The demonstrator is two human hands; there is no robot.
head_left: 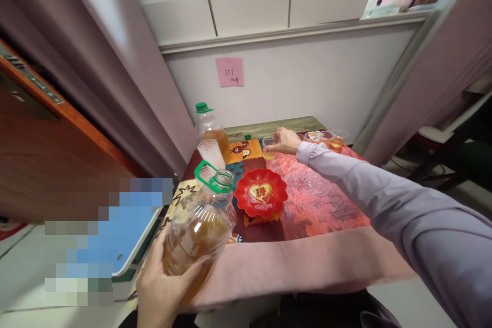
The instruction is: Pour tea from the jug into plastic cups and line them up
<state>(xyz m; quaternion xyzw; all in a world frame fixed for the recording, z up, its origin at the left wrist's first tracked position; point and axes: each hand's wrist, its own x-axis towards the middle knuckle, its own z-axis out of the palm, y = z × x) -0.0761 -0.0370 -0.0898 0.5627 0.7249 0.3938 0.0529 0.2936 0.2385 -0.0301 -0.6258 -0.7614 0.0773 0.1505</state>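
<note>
My left hand (163, 271) is wrapped round a large clear plastic bottle (200, 230), part filled with amber liquid. The bottle leans slightly; its mouth is uncapped and a green carrying handle sits at the neck. At the far side of the table my right hand (286, 142) grips a clear plastic cup (269, 148) with some pale amber liquid in it. To its right stand several similar cups (338, 139). A red scalloped plate (261, 207) with a heart print lies between my hands. A stack of clear cups (210, 154) is just behind the held bottle.
A second large bottle (211, 130) with a green cap stands at the back left. A loose green cap (248, 137) lies near the table's far edge. The table carries a patterned cloth and a pink cover (315, 261). A wooden door (57, 159) is on the left.
</note>
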